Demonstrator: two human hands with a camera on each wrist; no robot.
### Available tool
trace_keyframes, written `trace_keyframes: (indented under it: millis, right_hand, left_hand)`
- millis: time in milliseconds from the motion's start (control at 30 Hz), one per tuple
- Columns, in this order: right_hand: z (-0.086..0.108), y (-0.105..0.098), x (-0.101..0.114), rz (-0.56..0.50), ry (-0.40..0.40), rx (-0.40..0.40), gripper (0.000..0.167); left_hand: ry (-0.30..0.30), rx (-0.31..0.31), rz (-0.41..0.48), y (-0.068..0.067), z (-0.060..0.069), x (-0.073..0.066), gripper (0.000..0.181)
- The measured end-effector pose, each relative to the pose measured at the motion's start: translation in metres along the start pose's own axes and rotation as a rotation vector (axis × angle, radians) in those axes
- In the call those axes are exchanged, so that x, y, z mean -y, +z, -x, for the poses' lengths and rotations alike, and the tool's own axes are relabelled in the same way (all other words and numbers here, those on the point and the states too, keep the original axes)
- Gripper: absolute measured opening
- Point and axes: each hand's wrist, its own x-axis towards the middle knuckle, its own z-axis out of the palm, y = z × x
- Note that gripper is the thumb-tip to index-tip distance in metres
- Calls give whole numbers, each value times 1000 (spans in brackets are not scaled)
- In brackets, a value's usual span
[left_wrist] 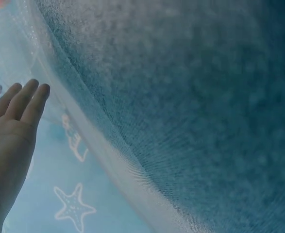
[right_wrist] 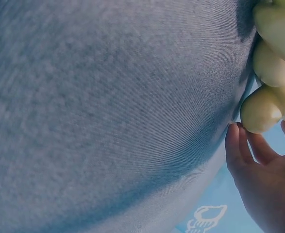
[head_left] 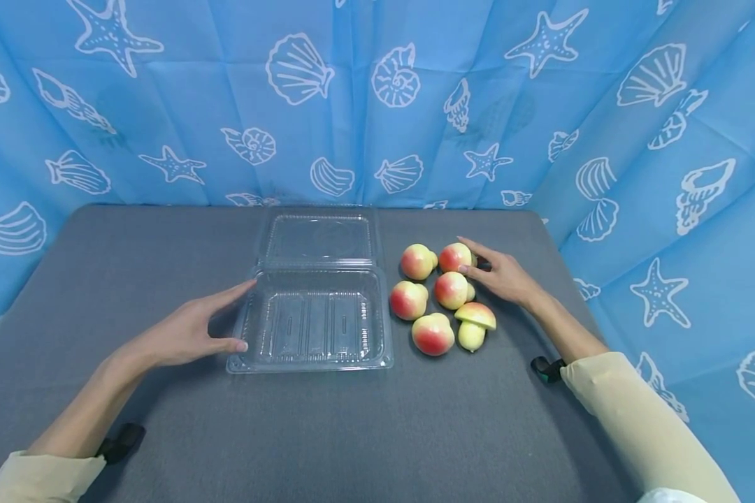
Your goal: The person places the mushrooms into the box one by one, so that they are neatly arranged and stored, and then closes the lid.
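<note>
A clear plastic clamshell container (head_left: 384, 356) lies with its lid (head_left: 319, 237) folded back. At its left rim my left hand (head_left: 182, 328) is spread, fingers and thumb apart, fingertips over the edge; the left wrist view shows this hand (left_wrist: 11, 131) with straight fingers. My right hand (head_left: 500, 274) holds the far-right toy mushroom (head_left: 454, 257) between thumb and fingers. In the right wrist view, the right hand (right_wrist: 266, 179) has its fingertips against the pale toy mushroom (right_wrist: 259, 110); part of the grasp is cut off by the frame.
Several other red-and-yellow toy mushrooms lie close together right of the container, including a front one (head_left: 433, 334) and a side-lying one (head_left: 475, 325). The grey cloth-covered table (head_left: 352, 433) ends at a blue shell-patterned curtain (head_left: 352, 126).
</note>
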Motion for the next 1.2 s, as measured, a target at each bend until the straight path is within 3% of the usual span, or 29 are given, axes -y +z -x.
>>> trace_keyframes:
  millis: [233, 800, 1200]
  right_hand:
    - [-1, -4, 0, -21, -25, -42, 64]
    - [4, -13, 4, -62, -50, -150, 60]
    - [10, -14, 15, -78, -139, -201, 59]
  left_hand:
    - [12, -9, 7, 2, 1, -1, 98]
    - [-8, 16, -11, 6, 0, -7, 126]
    - [15, 13, 2, 9, 0, -8, 128]
